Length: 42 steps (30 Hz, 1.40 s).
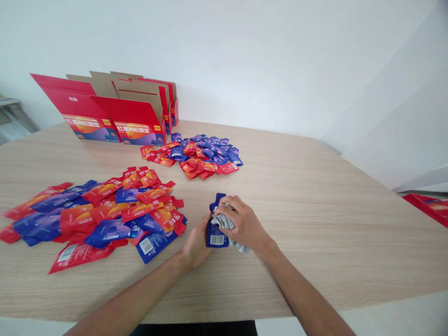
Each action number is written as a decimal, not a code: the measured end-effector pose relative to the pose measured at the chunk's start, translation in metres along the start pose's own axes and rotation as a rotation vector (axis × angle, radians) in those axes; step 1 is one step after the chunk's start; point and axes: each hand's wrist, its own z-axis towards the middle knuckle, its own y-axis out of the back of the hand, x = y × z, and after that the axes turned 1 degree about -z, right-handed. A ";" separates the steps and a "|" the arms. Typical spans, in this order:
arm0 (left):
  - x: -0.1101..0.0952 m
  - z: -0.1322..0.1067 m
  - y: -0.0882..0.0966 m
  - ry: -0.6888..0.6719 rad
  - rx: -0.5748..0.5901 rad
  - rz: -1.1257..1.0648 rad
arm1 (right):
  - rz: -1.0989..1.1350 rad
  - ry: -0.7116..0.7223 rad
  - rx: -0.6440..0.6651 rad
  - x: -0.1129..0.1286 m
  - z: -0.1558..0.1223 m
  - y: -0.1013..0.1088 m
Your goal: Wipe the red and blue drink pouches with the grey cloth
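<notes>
Near the front middle of the table, a blue pouch (217, 240) with a white barcode stands out between my two hands. My left hand (196, 242) grips it along its left edge. A crumpled grey-and-white cloth (226, 220) is bunched in my right hand (247, 224), whose fingers curl over it and press it against the pouch's face. Part of the pouch is hidden under the cloth and fingers. To the left of my left hand spreads a pile of red and blue pouches (112, 212), lying flat and overlapping.
A second heap of red and blue pouches (206, 154) lies farther back. Several open red cartons (140, 128) stand at the back left by the white wall (252, 65). At the far right, beyond the wooden table's edge (371, 186), part of a red box (430, 207) shows.
</notes>
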 end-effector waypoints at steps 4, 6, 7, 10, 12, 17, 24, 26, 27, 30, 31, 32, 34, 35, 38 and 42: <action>-0.011 0.000 0.000 -0.036 -0.014 -0.008 | 0.061 0.230 0.197 0.004 -0.001 -0.005; -0.014 0.001 0.001 -0.042 -0.002 -0.001 | 0.054 0.255 0.208 0.006 -0.002 -0.007; -0.013 0.001 0.002 -0.043 0.002 0.000 | 0.045 0.234 0.184 0.006 -0.002 -0.007; -0.006 0.001 0.002 -0.034 0.021 0.002 | 0.006 0.082 0.047 0.003 -0.001 -0.004; 0.000 0.000 0.000 -0.011 0.022 0.015 | -0.017 -0.041 -0.063 -0.001 -0.001 -0.001; 0.007 -0.003 -0.005 0.014 -0.014 0.026 | -0.023 -0.143 -0.132 -0.008 0.000 0.003; -0.008 0.000 0.000 -0.047 -0.009 -0.005 | 0.113 0.126 0.122 -0.001 0.000 -0.004; -0.012 0.001 0.002 -0.063 -0.009 -0.008 | 0.140 0.192 0.161 0.001 0.001 -0.006; -0.013 0.002 0.003 -0.065 -0.011 -0.009 | 0.144 0.213 0.172 0.002 0.001 -0.006; -0.012 0.002 0.002 -0.056 -0.002 0.005 | 0.133 0.168 0.129 0.003 0.001 -0.005; -0.011 0.002 0.001 -0.048 0.003 0.014 | 0.121 0.122 0.091 0.002 0.001 -0.005; -0.010 0.001 0.000 -0.037 0.008 0.024 | 0.106 0.064 0.047 0.001 0.001 -0.004; -0.007 -0.001 -0.003 -0.008 0.018 0.044 | 0.074 -0.057 -0.054 -0.001 0.001 -0.002; -0.006 -0.002 -0.004 0.002 0.017 0.049 | 0.061 -0.109 -0.100 -0.003 0.000 -0.001; -0.004 -0.004 -0.005 0.022 -0.002 0.052 | 0.047 -0.186 -0.180 -0.007 0.000 0.000; -0.008 -0.002 -0.003 -0.001 -0.013 0.022 | 0.083 -0.056 -0.049 -0.009 -0.001 -0.003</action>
